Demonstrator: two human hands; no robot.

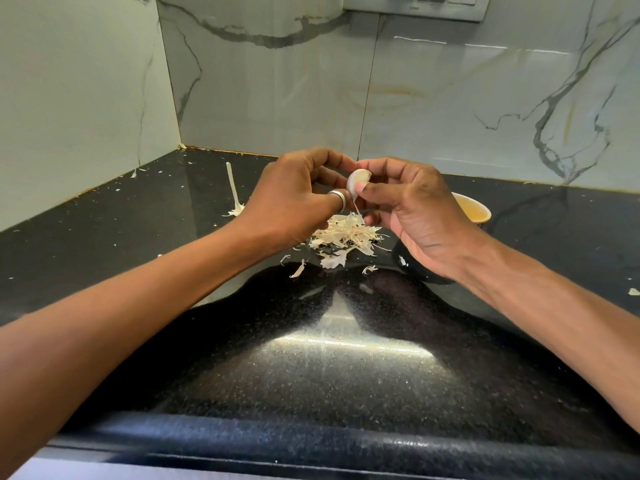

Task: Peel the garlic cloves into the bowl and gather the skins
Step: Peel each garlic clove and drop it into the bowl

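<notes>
Garlic clove (358, 181), one, in pinch of left hand (294, 199) and right hand (415, 218); one bowl (475, 210).

Skins (346, 235) lie on the counter (329, 368) left of the bowl (472, 209), under the raised clove (356, 181).

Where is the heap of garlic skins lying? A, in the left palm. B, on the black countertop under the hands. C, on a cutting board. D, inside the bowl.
B: the garlic skins lie heaped on the black countertop, under the left hand and right hand that pinch the garlic clove, beside the bowl and not in it.
</notes>
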